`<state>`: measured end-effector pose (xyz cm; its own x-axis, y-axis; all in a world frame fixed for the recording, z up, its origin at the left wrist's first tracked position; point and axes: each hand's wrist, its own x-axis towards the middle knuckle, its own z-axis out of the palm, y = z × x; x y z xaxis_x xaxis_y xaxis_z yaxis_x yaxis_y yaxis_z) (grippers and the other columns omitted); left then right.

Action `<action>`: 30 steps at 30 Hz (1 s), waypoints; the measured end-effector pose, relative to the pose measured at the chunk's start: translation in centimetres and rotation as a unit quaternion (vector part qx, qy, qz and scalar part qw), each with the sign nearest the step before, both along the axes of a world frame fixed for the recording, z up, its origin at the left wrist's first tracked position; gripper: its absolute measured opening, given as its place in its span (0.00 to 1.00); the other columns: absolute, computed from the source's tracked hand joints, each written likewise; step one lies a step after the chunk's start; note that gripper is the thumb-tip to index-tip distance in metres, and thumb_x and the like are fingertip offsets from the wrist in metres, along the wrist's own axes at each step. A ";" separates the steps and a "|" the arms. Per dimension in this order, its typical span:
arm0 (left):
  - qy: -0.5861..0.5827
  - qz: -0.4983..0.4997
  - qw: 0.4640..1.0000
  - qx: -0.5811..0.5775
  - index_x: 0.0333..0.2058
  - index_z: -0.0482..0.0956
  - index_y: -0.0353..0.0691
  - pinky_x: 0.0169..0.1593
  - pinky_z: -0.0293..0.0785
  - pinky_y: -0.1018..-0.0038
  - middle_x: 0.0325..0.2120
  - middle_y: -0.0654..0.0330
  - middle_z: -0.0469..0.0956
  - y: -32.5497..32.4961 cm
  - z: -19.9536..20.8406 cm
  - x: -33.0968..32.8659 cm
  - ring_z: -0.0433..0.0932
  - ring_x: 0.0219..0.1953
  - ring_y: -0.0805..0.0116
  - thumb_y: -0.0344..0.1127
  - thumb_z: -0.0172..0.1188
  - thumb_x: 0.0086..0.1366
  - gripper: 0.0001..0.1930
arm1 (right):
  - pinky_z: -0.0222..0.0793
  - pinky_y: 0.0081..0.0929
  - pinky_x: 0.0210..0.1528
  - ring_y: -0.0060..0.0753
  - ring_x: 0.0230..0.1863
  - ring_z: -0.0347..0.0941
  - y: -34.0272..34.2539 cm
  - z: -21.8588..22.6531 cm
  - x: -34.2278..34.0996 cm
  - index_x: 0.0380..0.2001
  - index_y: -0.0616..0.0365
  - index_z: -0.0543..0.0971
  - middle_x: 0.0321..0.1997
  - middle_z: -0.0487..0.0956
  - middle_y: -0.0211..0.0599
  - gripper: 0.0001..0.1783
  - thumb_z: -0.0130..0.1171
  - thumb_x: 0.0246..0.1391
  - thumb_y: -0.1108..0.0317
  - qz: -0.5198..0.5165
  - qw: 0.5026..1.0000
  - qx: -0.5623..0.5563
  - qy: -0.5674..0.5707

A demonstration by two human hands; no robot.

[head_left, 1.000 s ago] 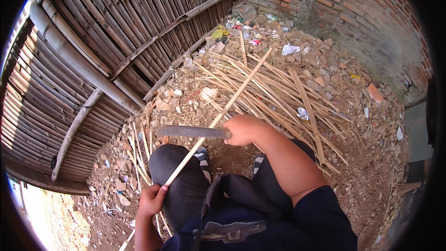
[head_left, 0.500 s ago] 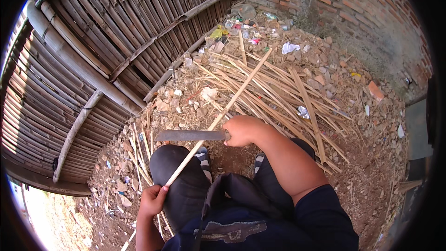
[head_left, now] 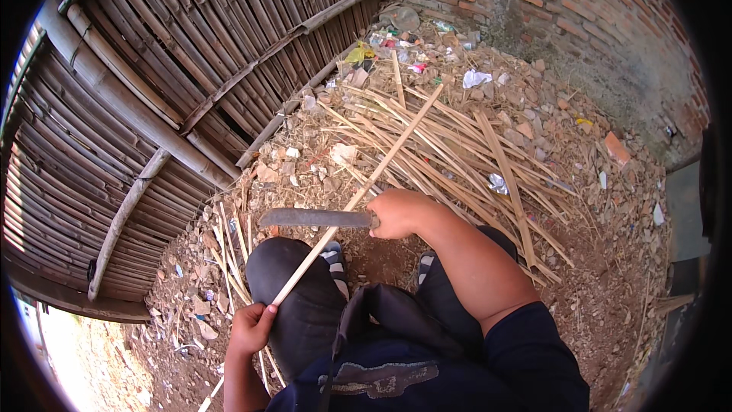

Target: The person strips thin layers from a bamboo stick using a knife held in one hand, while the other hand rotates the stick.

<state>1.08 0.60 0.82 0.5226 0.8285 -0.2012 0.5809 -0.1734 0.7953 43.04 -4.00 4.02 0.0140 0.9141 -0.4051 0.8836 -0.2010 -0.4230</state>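
A long, pale bamboo strip point(head_left: 303, 265) slants from beside my left knee up and away to the right. Its near part is pinched between the thumb and fingers of my left hand point(head_left: 250, 329). My right hand point(head_left: 401, 214) is closed round the handle of a machete point(head_left: 301, 218), most of the handle hidden by the fingers. The dark blade points left and lies across the strip over the gap near my knees; whether it bites into the bamboo I cannot make out. Beyond my right hand lies a heap of split bamboo strips point(head_left: 457, 156).
A bamboo-slat wall point(head_left: 206, 46) rises at the left, with a brick wall point(head_left: 579, 30) at the far right. Stones, rubble and litter cover the ground, including a crumpled white scrap point(head_left: 476, 78). More thin strips point(head_left: 230, 248) lie left of my knee.
The blade has shifted slightly to the right, its tip a little farther from me. The strip's far end has drawn back slightly toward me. Both hands keep their grips.
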 end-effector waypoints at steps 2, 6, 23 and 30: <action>0.002 0.001 1.000 -0.003 0.18 0.71 0.37 0.23 0.56 0.73 0.14 0.73 0.65 0.0 -0.1 -0.1 0.59 0.21 0.82 0.42 0.63 0.74 0.24 | 0.77 0.48 0.51 0.51 0.50 0.82 -0.1 -0.1 0.0 0.44 0.53 0.85 0.44 0.85 0.45 0.21 0.70 0.50 0.54 -0.001 1.000 0.009 -0.003; 0.006 0.006 1.000 -0.018 0.18 0.71 0.37 0.23 0.57 0.73 0.14 0.73 0.66 0.2 -0.3 -0.3 0.60 0.21 0.82 0.41 0.63 0.74 0.24 | 0.77 0.47 0.52 0.51 0.50 0.82 0.1 -0.4 0.1 0.44 0.53 0.85 0.45 0.85 0.45 0.21 0.69 0.50 0.53 0.006 1.000 0.007 -0.007; 0.012 0.002 1.000 -0.016 0.19 0.72 0.36 0.24 0.58 0.73 0.15 0.72 0.66 0.2 0.0 -0.2 0.61 0.22 0.82 0.42 0.63 0.74 0.24 | 0.77 0.47 0.51 0.50 0.51 0.82 0.4 -1.5 0.1 0.45 0.51 0.84 0.45 0.85 0.44 0.22 0.70 0.51 0.50 0.013 1.000 0.007 -0.001; 0.001 0.000 0.999 -0.034 0.18 0.70 0.39 0.23 0.55 0.75 0.15 0.74 0.66 0.3 -0.1 -0.2 0.59 0.21 0.83 0.43 0.61 0.75 0.25 | 0.77 0.48 0.51 0.50 0.51 0.82 0.5 -2.1 0.3 0.44 0.51 0.84 0.45 0.85 0.43 0.22 0.71 0.51 0.51 0.017 1.000 0.015 -0.004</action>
